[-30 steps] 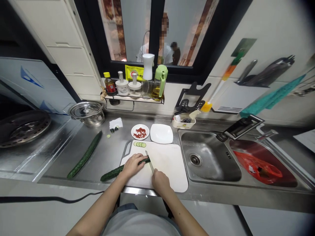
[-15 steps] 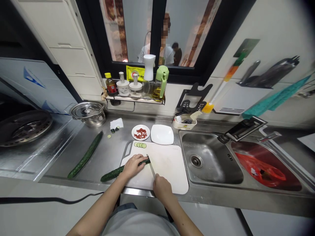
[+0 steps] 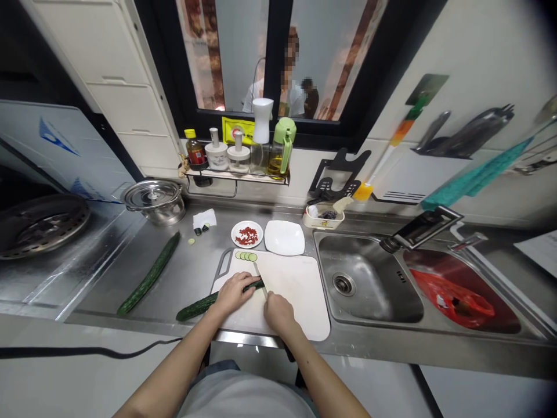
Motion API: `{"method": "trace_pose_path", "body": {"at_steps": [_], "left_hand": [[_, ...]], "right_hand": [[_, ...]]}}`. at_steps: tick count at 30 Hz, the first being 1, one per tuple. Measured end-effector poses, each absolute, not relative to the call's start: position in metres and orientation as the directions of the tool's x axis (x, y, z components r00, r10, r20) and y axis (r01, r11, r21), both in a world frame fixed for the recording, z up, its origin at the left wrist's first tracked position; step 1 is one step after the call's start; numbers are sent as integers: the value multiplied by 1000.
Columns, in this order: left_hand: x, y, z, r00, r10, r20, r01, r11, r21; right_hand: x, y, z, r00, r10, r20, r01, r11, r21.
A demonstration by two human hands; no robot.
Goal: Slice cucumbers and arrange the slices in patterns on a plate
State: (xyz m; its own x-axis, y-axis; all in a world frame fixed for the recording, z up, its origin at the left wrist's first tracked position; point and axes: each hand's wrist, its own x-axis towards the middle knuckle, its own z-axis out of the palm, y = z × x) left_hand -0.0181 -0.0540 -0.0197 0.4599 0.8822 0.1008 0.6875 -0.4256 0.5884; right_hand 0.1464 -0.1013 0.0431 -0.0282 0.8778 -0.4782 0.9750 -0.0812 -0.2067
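My left hand is closed over a dark green cucumber, which lies slanting across the left edge of the white cutting board. In my right hand is a knife, its blade beside the cucumber's cut end and pointing away from me. Whether the blade touches the cucumber I cannot tell. Several round cucumber slices lie overlapping in a row at the board's far left corner. A second whole cucumber rests on the steel counter to the left.
Behind the board are a plate of small red pieces and a white square dish. A lidded pot stands back left; a steel sink is right. Condiments stand on a rack. A person shows in the window.
My right hand and the knife have moved forward and slightly left, the blade tip now reaching nearer the slices. My left hand stays on the cucumber. The view has shifted slightly.
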Motion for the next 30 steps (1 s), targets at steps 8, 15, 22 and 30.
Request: {"method": "trace_pose_path", "body": {"at_steps": [8,15,22,30], "left_hand": [[-18,-55,-24,464,877,120,679,-440,588],[-18,-54,-25,467,878,106,689,-436,580],[-18,-55,-21,458,883,101,680,-421,600],[-16,-57,-19,452,886,98,695,-419,584]], "right_hand": [[146,-92,41,-38,894,-447,969,-76,-235],[150,-104,42,-17,874,-485,971,-101,-216],[157,-125,44,-10,866,-499,968,-116,-221],[162,-140,45,0,861,-508,973,-118,-199]]}}
